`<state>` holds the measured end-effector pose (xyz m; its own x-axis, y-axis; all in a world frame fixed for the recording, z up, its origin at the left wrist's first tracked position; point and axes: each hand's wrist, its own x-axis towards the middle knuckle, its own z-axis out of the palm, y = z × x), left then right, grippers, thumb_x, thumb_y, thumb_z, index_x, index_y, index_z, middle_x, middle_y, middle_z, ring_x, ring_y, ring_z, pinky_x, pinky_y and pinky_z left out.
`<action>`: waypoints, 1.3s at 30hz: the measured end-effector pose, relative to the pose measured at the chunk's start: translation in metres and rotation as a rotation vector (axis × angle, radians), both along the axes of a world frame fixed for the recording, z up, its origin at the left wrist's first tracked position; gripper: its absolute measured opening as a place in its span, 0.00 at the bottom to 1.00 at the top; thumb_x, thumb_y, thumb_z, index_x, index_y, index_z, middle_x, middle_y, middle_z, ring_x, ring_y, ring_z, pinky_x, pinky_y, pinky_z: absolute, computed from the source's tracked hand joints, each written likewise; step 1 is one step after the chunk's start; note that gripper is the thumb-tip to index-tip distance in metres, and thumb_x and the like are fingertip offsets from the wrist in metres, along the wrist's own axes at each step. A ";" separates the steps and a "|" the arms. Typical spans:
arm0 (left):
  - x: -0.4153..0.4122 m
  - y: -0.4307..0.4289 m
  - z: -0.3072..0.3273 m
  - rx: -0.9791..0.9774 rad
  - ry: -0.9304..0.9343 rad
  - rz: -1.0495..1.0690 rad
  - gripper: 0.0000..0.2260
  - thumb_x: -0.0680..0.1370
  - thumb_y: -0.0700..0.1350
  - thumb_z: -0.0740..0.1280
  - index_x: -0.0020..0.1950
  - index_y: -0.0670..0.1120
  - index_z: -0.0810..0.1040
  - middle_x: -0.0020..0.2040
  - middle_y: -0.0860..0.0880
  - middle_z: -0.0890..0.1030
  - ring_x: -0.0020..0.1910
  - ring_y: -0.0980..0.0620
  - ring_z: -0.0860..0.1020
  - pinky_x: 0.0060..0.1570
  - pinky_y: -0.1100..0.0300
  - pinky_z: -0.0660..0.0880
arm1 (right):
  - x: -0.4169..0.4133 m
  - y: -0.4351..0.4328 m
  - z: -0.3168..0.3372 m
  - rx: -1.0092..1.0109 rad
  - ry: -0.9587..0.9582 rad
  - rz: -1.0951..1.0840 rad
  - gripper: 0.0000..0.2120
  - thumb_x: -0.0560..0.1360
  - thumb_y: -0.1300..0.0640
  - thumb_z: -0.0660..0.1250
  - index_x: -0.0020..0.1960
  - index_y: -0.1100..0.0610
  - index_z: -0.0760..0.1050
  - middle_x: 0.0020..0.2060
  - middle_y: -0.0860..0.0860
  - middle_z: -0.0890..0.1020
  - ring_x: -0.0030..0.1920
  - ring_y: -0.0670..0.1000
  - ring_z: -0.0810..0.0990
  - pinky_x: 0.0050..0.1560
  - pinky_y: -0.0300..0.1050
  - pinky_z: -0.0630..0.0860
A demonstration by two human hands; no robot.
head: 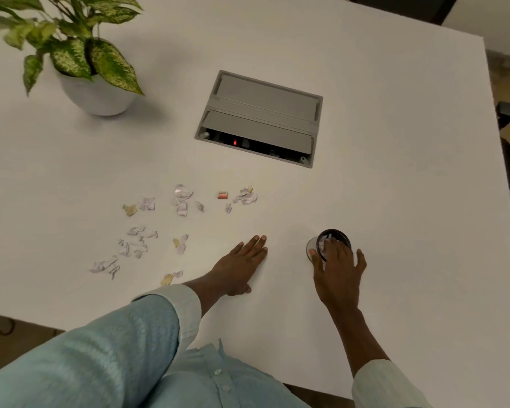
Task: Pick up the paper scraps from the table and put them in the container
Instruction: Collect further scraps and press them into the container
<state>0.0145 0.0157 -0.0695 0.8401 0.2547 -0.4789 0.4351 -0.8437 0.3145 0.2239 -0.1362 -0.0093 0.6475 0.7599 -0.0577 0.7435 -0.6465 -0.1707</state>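
Blue sleeve [100,348]; left hand [239,266] flat, fingers straight; right hand [339,266] splayed over round container [340,233]; crumpled scraps [181,208].

Bare table [395,172] lies open between the scattered paper scraps [181,207] and the container [336,234], except where the left hand [242,266] rests flat. The right hand [339,266] covers the container's mouth. Farther back stand 2 obstacles: a potted plant [95,92] at far left and a recessed cable box [259,119] behind the scraps.
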 end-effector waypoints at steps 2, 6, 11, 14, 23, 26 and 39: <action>-0.009 0.001 0.006 -0.059 -0.036 0.066 0.43 0.78 0.51 0.73 0.83 0.41 0.50 0.84 0.45 0.37 0.83 0.47 0.38 0.81 0.48 0.55 | -0.010 0.000 0.007 0.105 -0.067 0.024 0.21 0.81 0.45 0.58 0.64 0.57 0.75 0.63 0.55 0.80 0.66 0.57 0.75 0.74 0.62 0.60; -0.049 -0.004 0.012 -0.066 -0.201 0.201 0.23 0.80 0.49 0.69 0.72 0.41 0.70 0.82 0.42 0.59 0.81 0.43 0.57 0.65 0.45 0.76 | -0.047 0.007 0.016 0.281 -0.020 0.135 0.17 0.78 0.56 0.69 0.65 0.58 0.76 0.61 0.56 0.78 0.65 0.60 0.75 0.68 0.59 0.70; -0.126 -0.007 0.014 0.063 -0.419 0.289 0.11 0.76 0.44 0.72 0.58 0.45 0.79 0.68 0.45 0.77 0.65 0.46 0.76 0.44 0.57 0.79 | -0.116 0.027 0.013 0.250 0.237 0.262 0.18 0.77 0.54 0.70 0.65 0.53 0.75 0.59 0.50 0.74 0.60 0.50 0.75 0.46 0.46 0.81; -0.171 0.000 0.016 0.114 -0.391 0.414 0.11 0.76 0.44 0.72 0.58 0.45 0.79 0.66 0.46 0.76 0.62 0.46 0.76 0.40 0.54 0.82 | -0.153 0.041 -0.003 0.105 0.349 0.351 0.21 0.77 0.47 0.69 0.67 0.51 0.72 0.60 0.49 0.73 0.59 0.51 0.76 0.44 0.49 0.81; -0.262 0.038 0.013 0.248 -0.191 0.839 0.33 0.74 0.49 0.76 0.75 0.40 0.67 0.76 0.37 0.68 0.72 0.36 0.68 0.64 0.42 0.76 | -0.247 0.083 -0.031 -0.253 0.538 0.422 0.37 0.74 0.35 0.68 0.76 0.51 0.61 0.67 0.52 0.66 0.64 0.54 0.72 0.57 0.51 0.77; -0.283 0.051 0.004 0.256 -0.098 0.926 0.40 0.74 0.60 0.73 0.77 0.40 0.63 0.79 0.36 0.63 0.73 0.34 0.66 0.65 0.40 0.74 | -0.272 0.098 -0.036 -0.232 0.607 0.375 0.41 0.69 0.34 0.73 0.75 0.50 0.62 0.64 0.50 0.66 0.61 0.52 0.74 0.55 0.51 0.79; -0.254 0.090 -0.003 0.057 -0.172 0.860 0.41 0.75 0.51 0.77 0.80 0.41 0.59 0.73 0.39 0.66 0.67 0.39 0.68 0.59 0.43 0.78 | -0.315 0.128 -0.057 -0.070 0.569 0.241 0.08 0.76 0.56 0.74 0.52 0.51 0.76 0.50 0.47 0.68 0.45 0.46 0.73 0.43 0.34 0.70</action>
<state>-0.2396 0.1056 -0.0726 0.4056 0.8522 -0.3306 0.8777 -0.2620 0.4014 -0.0909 -0.0079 -0.0663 0.3111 0.8630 -0.3980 0.6752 -0.4954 -0.5465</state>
